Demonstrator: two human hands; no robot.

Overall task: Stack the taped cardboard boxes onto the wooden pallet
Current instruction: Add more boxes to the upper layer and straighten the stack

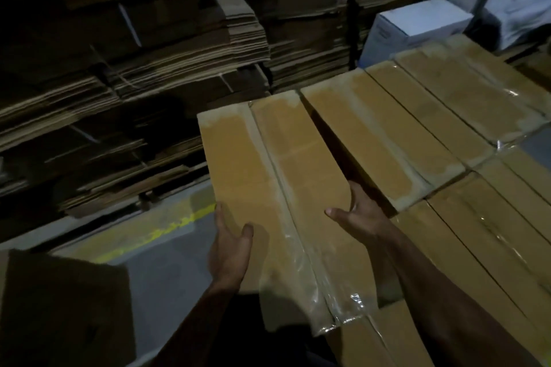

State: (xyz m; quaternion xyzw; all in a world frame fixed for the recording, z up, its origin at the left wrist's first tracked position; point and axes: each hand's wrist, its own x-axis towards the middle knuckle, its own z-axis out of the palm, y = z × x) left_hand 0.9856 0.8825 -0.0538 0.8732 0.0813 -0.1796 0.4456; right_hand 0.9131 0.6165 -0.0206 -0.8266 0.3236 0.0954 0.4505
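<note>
Background: dim storage area; tall stacks of flattened cardboard fill the wall behind the held box.
Floor: grey concrete with a yellow painted line left of the held box.
Held box: long taped cardboard box, clear tape running down its centre seam, loose tape film at its near end; it lies lengthwise away from the person.
Left hand: grasps the held box's left edge near the near end, thumb on top, fingers wrapped over the side.
Right hand: grasps the held box's right edge, thumb lying across the top, fingers curled down into the gap beside the neighbouring box.
Stacked boxes: rows of similar taped boxes lie flat side by side, right of the held box, the nearest just beside it.
Pallet: cannot tell; whatever carries the stacked boxes is hidden.
White carton: stands beyond the stacked boxes, right of the cardboard stacks.
Brown carton: in shadow, near left of the held box.
</note>
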